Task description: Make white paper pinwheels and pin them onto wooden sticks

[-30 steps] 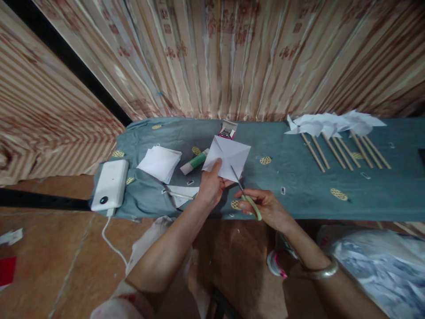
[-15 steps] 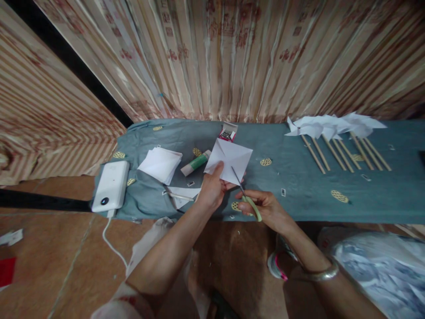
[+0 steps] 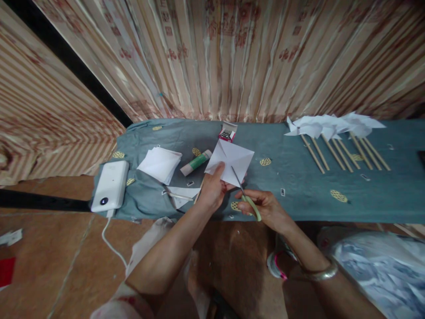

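The paper square (image 3: pixel 244 156), white, was in front of us above the near half of the cloth-covered table (image 3: pixel 299 186), just short of a small open box (image 3: pixel 228 132) of metal bits. We had our left hand (image 3: pixel 213 186) clamped on its near left side, thumb flat on top and fingers underneath. A darker line ran inward from its far corner, though we could not tell whether it was a fold or a cut. Our right hand (image 3: pixel 264 206) was closed around the green handles of the scissors (image 3: pixel 246 198), and one dark blade lay over the sheet from its near edge toward the middle; how far the blades were parted we could not tell. To the left of the square we had a green-banded tube (image 3: pixel 195 163) lying at a slant, then a stack of white paper (image 3: pixel 159 164). Nearer us, a pale rod (image 3: pixel 181 196) lay across a paper scrap (image 3: pixel 190 191). A white device (image 3: pixel 110 184) with a cable sat at the table's left end. Well apart on the right, we had paper pinwheels (image 3: pixel 335 125) in a row, their wooden sticks pointing toward us.
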`<control>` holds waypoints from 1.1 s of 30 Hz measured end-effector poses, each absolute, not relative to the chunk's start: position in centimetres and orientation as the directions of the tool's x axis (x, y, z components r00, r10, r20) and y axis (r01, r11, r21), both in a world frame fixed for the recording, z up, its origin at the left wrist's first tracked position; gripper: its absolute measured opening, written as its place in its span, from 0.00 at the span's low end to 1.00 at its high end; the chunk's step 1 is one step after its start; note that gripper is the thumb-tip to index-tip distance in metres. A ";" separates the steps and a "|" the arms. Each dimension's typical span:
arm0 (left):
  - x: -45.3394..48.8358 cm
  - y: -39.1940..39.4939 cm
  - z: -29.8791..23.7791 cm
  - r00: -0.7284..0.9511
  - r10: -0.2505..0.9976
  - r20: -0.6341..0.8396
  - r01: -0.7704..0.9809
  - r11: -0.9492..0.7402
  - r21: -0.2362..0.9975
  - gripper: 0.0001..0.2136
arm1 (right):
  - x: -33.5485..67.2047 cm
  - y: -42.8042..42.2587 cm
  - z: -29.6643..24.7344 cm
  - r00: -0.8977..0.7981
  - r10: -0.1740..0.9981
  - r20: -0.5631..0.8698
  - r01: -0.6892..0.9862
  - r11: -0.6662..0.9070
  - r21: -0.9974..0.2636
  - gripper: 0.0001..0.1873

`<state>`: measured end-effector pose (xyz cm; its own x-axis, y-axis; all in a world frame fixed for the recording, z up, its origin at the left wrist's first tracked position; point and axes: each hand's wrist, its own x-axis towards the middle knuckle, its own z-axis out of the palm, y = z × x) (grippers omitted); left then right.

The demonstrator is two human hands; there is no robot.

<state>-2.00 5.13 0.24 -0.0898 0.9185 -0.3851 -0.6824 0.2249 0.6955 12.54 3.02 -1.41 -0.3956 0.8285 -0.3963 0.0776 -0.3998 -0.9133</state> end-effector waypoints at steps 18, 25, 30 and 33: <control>-2.1 5.0 0.0 -0.077 0.923 -0.376 -0.688 0.224 0.690 0.17 | 12.3 3.2 -1.4 -0.388 0.830 -0.401 0.072 -0.407 -0.911 0.24; -2.1 5.0 0.0 -0.071 0.926 -0.370 -0.684 0.225 0.694 0.19 | 12.1 3.2 -1.1 -0.371 0.844 -0.388 0.067 -0.393 -0.917 0.25; -2.1 5.0 -0.3 -0.079 0.923 -0.375 -0.683 0.224 0.695 0.16 | 12.0 3.1 -1.1 -0.361 0.834 -0.417 0.065 -0.423 -0.904 0.24; -2.2 5.3 -0.6 -0.120 0.918 -0.377 -0.685 0.198 0.701 0.14 | 12.3 3.1 -1.0 -0.386 0.822 -0.420 0.086 -0.421 -0.903 0.24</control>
